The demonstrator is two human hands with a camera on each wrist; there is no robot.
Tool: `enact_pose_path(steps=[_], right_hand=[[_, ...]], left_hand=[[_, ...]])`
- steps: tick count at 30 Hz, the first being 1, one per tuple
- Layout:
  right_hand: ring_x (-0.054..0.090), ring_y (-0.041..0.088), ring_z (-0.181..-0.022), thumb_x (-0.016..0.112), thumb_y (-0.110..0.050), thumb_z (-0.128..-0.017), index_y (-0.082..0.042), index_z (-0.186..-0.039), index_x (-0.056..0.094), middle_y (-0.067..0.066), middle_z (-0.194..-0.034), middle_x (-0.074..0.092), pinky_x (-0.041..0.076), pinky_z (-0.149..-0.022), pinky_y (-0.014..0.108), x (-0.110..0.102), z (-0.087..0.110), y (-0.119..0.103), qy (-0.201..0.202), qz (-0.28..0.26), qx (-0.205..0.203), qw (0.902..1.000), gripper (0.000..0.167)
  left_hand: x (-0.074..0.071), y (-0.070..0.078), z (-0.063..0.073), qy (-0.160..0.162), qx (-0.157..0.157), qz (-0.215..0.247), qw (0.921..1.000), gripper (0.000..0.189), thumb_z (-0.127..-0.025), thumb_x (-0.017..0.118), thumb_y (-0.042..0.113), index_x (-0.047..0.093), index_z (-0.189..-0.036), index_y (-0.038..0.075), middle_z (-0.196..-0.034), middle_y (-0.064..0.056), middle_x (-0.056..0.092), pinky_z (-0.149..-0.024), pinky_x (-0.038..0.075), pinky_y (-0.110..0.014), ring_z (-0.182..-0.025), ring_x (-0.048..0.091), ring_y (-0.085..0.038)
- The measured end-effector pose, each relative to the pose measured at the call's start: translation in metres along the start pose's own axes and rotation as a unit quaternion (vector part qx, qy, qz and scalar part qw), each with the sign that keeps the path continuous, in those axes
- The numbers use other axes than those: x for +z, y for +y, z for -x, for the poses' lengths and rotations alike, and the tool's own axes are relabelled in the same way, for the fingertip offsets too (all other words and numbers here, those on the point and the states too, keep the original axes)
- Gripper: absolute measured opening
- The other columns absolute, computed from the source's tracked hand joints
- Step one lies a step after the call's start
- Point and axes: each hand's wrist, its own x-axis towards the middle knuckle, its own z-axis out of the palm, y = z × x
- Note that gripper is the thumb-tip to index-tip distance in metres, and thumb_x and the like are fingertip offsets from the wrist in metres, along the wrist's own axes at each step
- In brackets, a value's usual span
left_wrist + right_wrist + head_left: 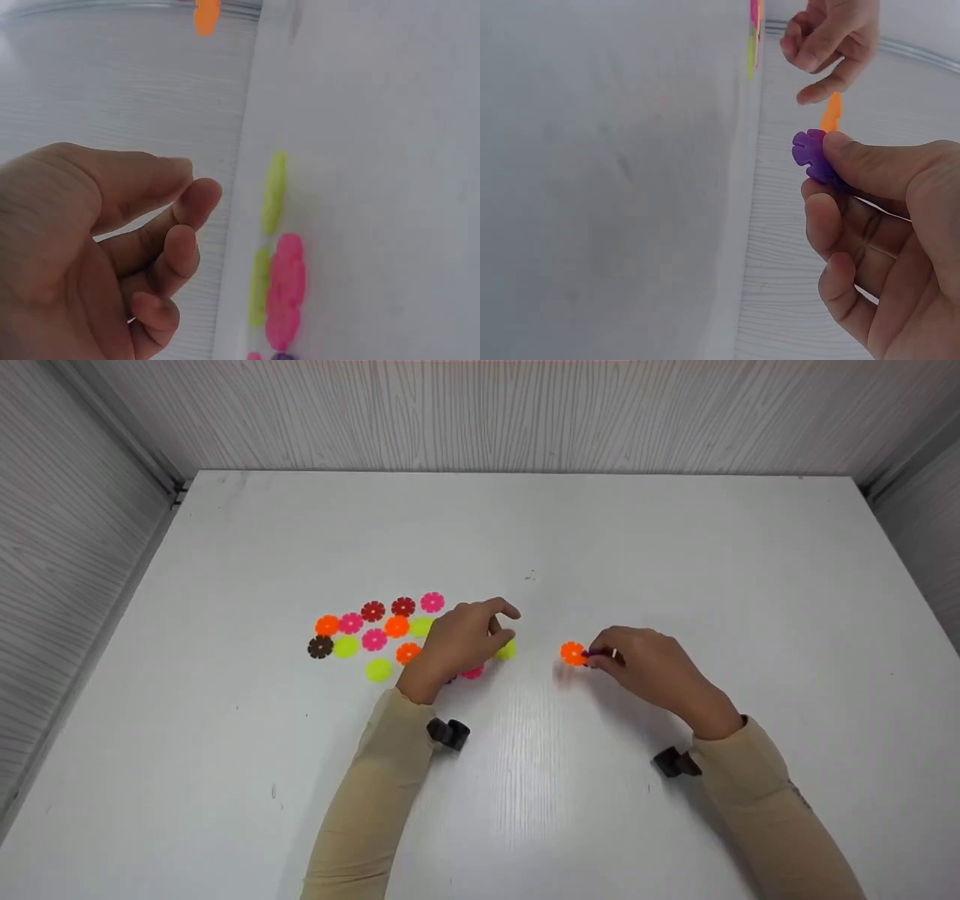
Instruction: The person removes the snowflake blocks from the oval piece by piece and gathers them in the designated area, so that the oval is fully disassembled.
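My right hand (649,667) pinches a purple notched plastic disc (808,150) between thumb and fingers, held above the table. An orange notched disc (572,653) is joined to the purple one at an angle and points toward the left hand. My left hand (466,634) hovers over the right end of a spread of discs, its fingers loosely bent and nothing between them. A yellow disc (506,650) and a pink disc (472,672) show just beneath it. Other discs under that hand are hidden in the head view.
Left of the left hand lie several loose discs, among them a dark brown disc (320,646), a red disc (373,611) and a yellow disc (379,670). They lie flat on the white table (540,810). Pale wood-grain panels (525,416) stand behind and at both sides.
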Motion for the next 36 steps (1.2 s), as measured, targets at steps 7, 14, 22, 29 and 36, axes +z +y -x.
enact_pose_path(steps=[7,14,22,29,36], right_hand=[[0.062,0.017,-0.075,0.072,-0.017,-0.086,-0.006,-0.100,0.072,0.005,-0.092,0.072,0.051,-0.066,0.033,0.001,0.000,-0.002,0.014,0.007,-0.018,0.9997,0.018],[0.062,0.017,-0.074,0.073,-0.016,-0.085,-0.007,-0.098,0.071,0.004,-0.091,0.071,0.050,-0.065,0.032,0.002,0.001,-0.003,0.033,0.011,-0.034,0.9988,0.016],[0.063,0.018,-0.075,0.072,-0.014,-0.086,-0.006,-0.099,0.071,0.005,-0.091,0.072,0.053,-0.068,0.034,0.005,0.000,-0.005,0.032,0.007,-0.058,0.9978,0.015],[0.064,0.017,-0.072,0.073,-0.012,-0.084,-0.006,-0.095,0.070,0.004,-0.088,0.071,0.053,-0.064,0.032,0.009,0.000,-0.007,0.063,0.024,-0.103,0.9924,0.013],[0.062,0.015,-0.068,0.074,-0.011,-0.083,-0.005,-0.093,0.069,0.004,-0.085,0.071,0.052,-0.061,0.029,0.010,0.002,-0.009,0.094,0.033,-0.137,0.9856,0.012]], left_hand=[[0.006,0.019,0.005,-0.026,0.065,0.028,0.9972,0.037,-0.091,0.064,0.033,0.062,-0.124,0.017,-0.101,-0.002,0.070,-0.075,0.048,-0.030,-0.089,0.059,-0.018],[0.011,0.025,0.005,-0.024,0.102,0.035,0.9939,0.039,-0.087,0.069,0.035,0.064,-0.120,0.015,-0.100,-0.003,0.069,-0.086,0.047,-0.033,-0.096,0.059,-0.021],[0.025,0.030,0.004,-0.064,0.089,0.022,0.9937,0.043,-0.087,0.069,0.035,0.062,-0.125,0.015,-0.109,-0.003,0.069,-0.087,0.050,-0.032,-0.098,0.061,-0.016],[0.029,0.035,0.004,-0.062,0.097,0.012,0.9933,0.046,-0.087,0.070,0.034,0.063,-0.126,0.011,-0.114,-0.003,0.068,-0.090,0.050,-0.032,-0.101,0.061,-0.017],[0.029,0.037,0.005,-0.042,0.111,-0.004,0.9930,0.040,-0.087,0.071,0.031,0.067,-0.121,0.011,-0.110,-0.002,0.069,-0.089,0.051,-0.030,-0.097,0.060,-0.016]])
